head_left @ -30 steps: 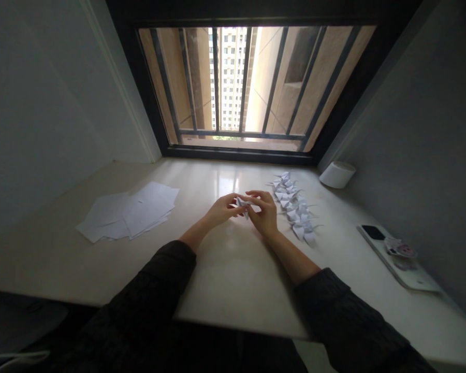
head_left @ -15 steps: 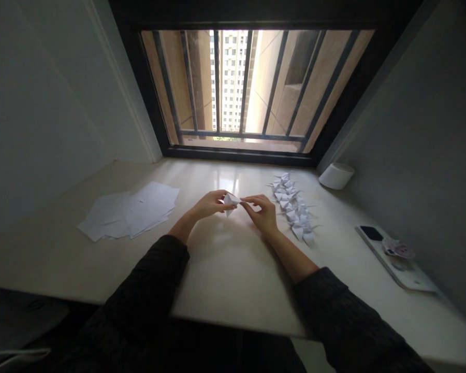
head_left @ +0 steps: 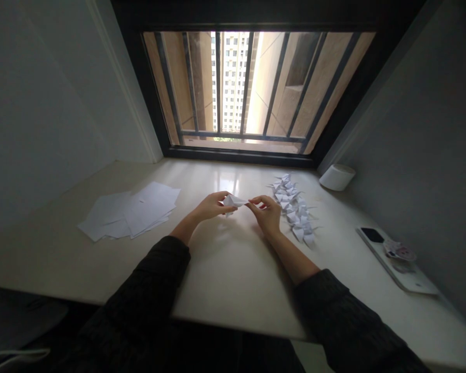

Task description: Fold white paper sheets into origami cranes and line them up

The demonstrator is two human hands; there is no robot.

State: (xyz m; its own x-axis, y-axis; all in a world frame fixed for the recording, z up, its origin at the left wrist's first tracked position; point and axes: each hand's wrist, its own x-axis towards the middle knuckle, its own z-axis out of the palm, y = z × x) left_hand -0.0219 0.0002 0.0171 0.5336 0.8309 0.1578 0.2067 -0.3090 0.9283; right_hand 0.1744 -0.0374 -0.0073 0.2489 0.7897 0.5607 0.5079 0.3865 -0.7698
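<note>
A small folded white paper figure (head_left: pixel 233 201) is held just above the pale stone sill (head_left: pixel 233 280), between both hands. My left hand (head_left: pixel 210 206) pinches its left end with fingers closed. My right hand (head_left: pixel 267 212) pinches a thin point at its right end. To the right of my right hand lies a row of several finished folded paper cranes (head_left: pixel 295 210). A loose stack of white paper sheets (head_left: pixel 130 211) lies to the left.
A white roll (head_left: pixel 337 176) lies at the back right corner. A white phone (head_left: pixel 396 256) with a small sticker-like item on it lies along the right wall. A barred window (head_left: pixel 252 88) stands behind the sill. The sill's front edge is near my sleeves.
My hands have drawn slightly apart, and the paper figure now looks stretched out between them, lower and flatter than a second ago.
</note>
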